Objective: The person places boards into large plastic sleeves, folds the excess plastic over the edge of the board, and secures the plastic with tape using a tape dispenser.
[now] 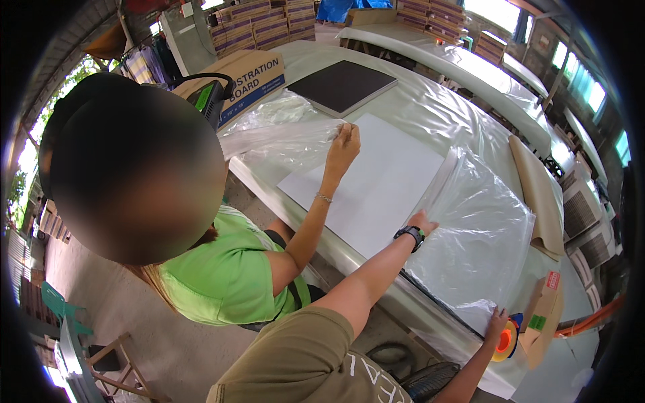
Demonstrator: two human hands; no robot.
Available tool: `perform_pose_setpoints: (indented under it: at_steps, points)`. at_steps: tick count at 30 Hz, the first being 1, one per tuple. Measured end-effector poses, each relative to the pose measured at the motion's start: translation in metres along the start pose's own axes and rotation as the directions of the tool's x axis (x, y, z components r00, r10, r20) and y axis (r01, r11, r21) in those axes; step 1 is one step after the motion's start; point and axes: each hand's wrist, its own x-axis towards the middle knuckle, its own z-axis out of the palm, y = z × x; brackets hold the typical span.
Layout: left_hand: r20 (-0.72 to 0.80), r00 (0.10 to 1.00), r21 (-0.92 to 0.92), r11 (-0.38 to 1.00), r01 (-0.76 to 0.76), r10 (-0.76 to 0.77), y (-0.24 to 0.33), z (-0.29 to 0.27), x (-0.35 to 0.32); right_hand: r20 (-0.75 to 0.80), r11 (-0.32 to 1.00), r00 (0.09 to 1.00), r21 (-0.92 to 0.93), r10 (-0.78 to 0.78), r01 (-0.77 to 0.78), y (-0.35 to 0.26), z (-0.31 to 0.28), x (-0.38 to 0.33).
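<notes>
The clear film (pixel 480 225) lies on the worktop (pixel 443 101), in front of the person and to the right of the white sheet (pixel 369 178); both hands are at its near side, so that its bulk extends away from them toward the far side. Allowing for the curvature of the lens, its longer axis appears to run across the worktop, away from the near edge, roughly parallel to the longer axis of the sheet. The gathered left border of the film meets the right margin of the sheet, and this shared boundary is judged the governing relation. The left hand (pixel 421 223), with a dark watch (pixel 411 235) at its wrist, is the nearer of the two to this boundary; its fingers appear closed on the film's left border, the sheet lying to its left and beyond. The right hand (pixel 496 325) is at the film's near right corner, well apart from the sheet and just beside the tape dispenser (pixel 505 340); it touches the corner, but whether the fingers grip or merely press cannot be told. On the opposite side of the sheet, a co-worker's hand (pixel 346 141) grips a second film (pixel 285 140), which trails leftward. A black board (pixel 342 86) lies beyond the sheet.
</notes>
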Motion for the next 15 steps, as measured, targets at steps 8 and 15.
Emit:
perform_pose_setpoints:
  at_steps: [8, 15]
  points:
    - [0.002, 1.000, 0.011, 1.000, 0.006, -0.006, -0.001, 0.000, 0.002, 0.043, 0.998, 0.998, 0.041, 0.043, -0.045, -0.009, -0.004, -0.003]
    - [0.062, 0.998, 0.055, 0.998, -0.005, 0.001, 0.000, 0.003, 0.004, 0.118, 0.995, 0.988, -0.021, 0.103, -0.101, 0.004, -0.007, 0.003]
